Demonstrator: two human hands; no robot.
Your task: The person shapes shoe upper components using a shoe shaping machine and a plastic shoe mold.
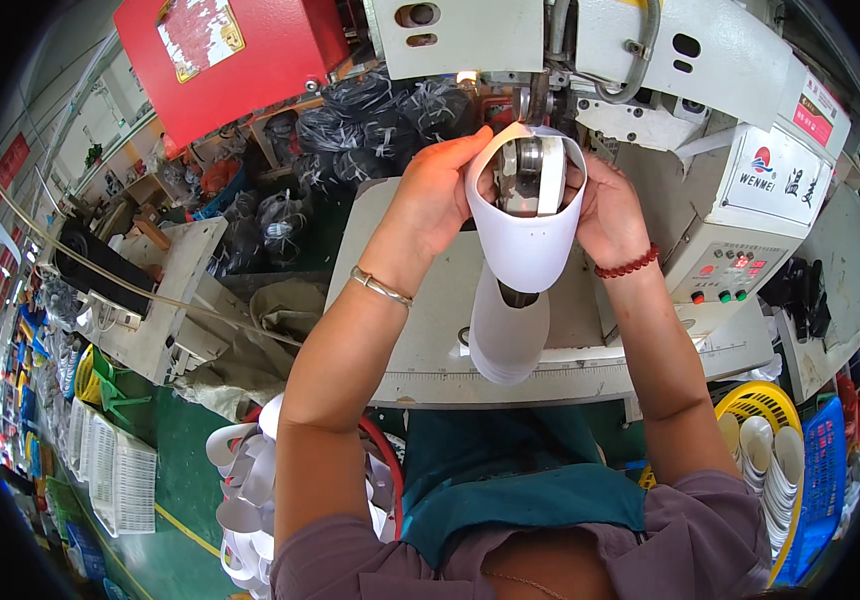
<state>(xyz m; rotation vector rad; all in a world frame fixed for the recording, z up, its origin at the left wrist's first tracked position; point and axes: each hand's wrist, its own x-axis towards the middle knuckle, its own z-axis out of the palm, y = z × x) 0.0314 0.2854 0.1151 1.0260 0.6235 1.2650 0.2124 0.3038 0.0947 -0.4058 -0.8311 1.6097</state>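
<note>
A white shoe upper [528, 245], curved into a loop, is held up at the machine's working head. My left hand [432, 195] grips its left edge, thumb along the top rim. On the opposite side my right hand [610, 212] is closed on the right edge, with some fingers hidden behind and inside the loop. The machine's metal roller head [522, 170] shows within the loop's opening. Just below, a second smooth white piece [510, 340], rounded at its lower end, stands over the table edge; its upper part is covered by the shoe upper.
The machine's pale worktable [405, 330] has a ruler along its front edge. A control box [740, 265] stands at the right. White shoe pieces [245, 500] fill a red-rimmed basket at lower left; a yellow basket [795, 410] with stacked white pieces is at lower right. Black bags [370, 120] lie behind.
</note>
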